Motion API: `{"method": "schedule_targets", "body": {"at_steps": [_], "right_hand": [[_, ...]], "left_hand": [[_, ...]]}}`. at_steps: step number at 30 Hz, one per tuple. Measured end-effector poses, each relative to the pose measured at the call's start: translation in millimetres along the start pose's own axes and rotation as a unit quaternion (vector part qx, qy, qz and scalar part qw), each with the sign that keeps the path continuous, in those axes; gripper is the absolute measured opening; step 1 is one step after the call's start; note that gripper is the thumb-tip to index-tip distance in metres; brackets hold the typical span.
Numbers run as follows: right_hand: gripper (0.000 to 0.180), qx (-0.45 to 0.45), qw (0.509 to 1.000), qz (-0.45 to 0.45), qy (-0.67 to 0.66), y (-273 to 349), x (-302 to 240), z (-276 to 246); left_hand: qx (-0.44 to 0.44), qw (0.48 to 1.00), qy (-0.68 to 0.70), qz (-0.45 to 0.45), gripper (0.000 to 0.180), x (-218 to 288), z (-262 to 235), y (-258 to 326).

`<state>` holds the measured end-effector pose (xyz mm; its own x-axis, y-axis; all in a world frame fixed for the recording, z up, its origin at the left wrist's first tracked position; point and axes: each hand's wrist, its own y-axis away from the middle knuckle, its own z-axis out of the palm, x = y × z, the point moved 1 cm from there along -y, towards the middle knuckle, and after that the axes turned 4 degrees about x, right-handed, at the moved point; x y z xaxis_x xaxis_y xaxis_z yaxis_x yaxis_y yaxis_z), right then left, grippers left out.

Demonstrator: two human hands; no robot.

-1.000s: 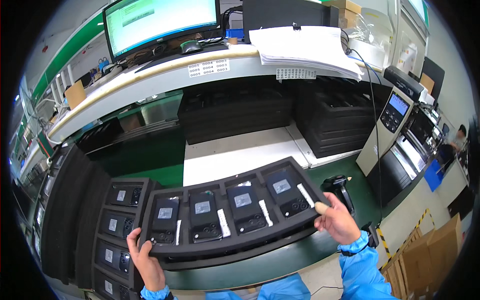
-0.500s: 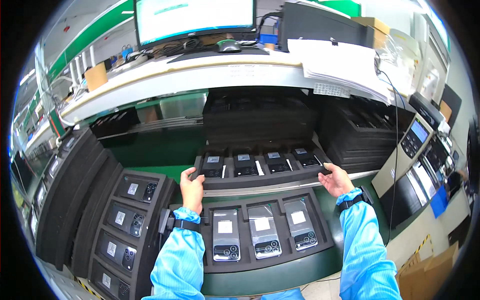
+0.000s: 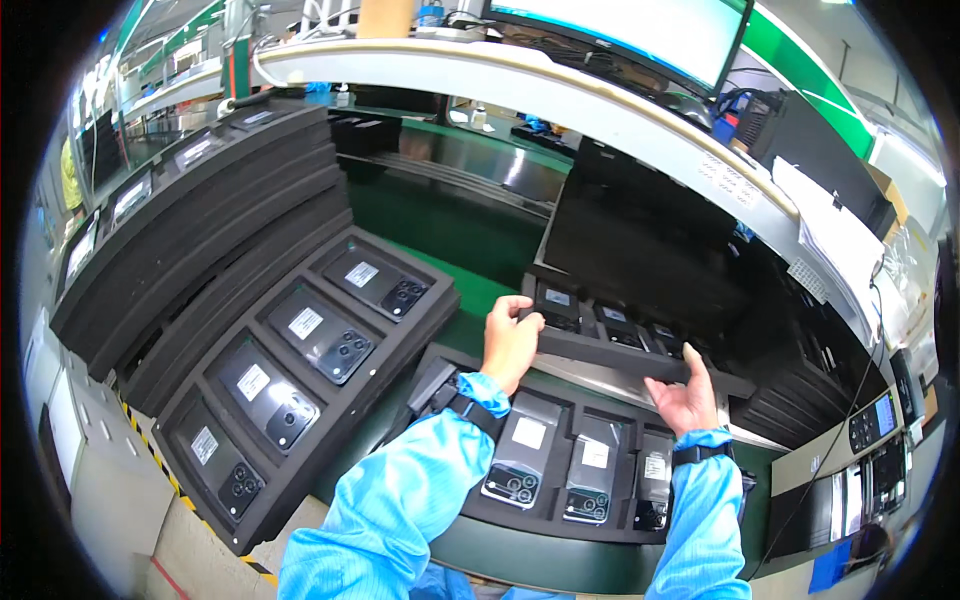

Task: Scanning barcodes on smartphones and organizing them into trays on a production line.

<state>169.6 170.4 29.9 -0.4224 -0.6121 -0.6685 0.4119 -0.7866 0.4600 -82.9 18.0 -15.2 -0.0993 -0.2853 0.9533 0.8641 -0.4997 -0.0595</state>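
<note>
A black foam tray with smartphones in its slots lies beyond my hands. My left hand is at its left corner, thumb and forefinger apart; whether it touches the foam cannot be made out. In front of the tray's front edge is my right hand, palm partly showing, thumb raised and fingers spread. A nearer foam tray below my hands bears phones lying camera end toward me, among them a phone with a white label; my right forearm hides part of it.
At left, a foam tray of phones tops a low stack beside a taller stack of foam trays. A shelf with a monitor crosses overhead. A machine with a small screen stands at right, behind a hanging cable.
My view has swung left, bringing the left-hand trays further in. My right hand has shifted from the far tray's right end toward its middle; my left hand stays by its left corner.
</note>
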Motion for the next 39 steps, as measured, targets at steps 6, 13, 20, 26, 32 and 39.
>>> {"method": "schedule_targets", "body": {"at_steps": [6,13,20,26,32,39], "right_hand": [[0.021,0.02,0.996,-0.085,-0.005,-15.7,25.8,7.7],[0.024,-0.055,0.976,-0.212,-0.013,78.4,-10.3,28.4],[0.024,-0.159,0.96,-0.225,-0.047,22.2,-65.5,94.7],[0.015,-0.093,0.966,-0.225,-0.089,-88.9,-110.0,110.5],[0.026,-0.08,0.966,-0.244,-0.021,-174.0,-114.6,118.0],[0.026,-0.072,0.973,-0.216,0.026,-204.5,-128.2,111.6]], "left_hand": [[0.056,0.997,-0.021,0.057,0.025,2.1,-17.5,-15.1],[0.065,0.986,0.144,-0.044,0.032,36.3,-21.0,-16.6],[-0.016,0.993,-0.039,0.109,0.016,22.5,-4.4,5.8],[-0.158,0.93,-0.185,0.274,0.01,34.5,12.6,44.3],[-0.208,0.888,-0.197,0.361,0.006,34.4,13.7,58.9],[-0.243,0.88,-0.195,0.358,0.006,42.8,18.0,65.8]]}}
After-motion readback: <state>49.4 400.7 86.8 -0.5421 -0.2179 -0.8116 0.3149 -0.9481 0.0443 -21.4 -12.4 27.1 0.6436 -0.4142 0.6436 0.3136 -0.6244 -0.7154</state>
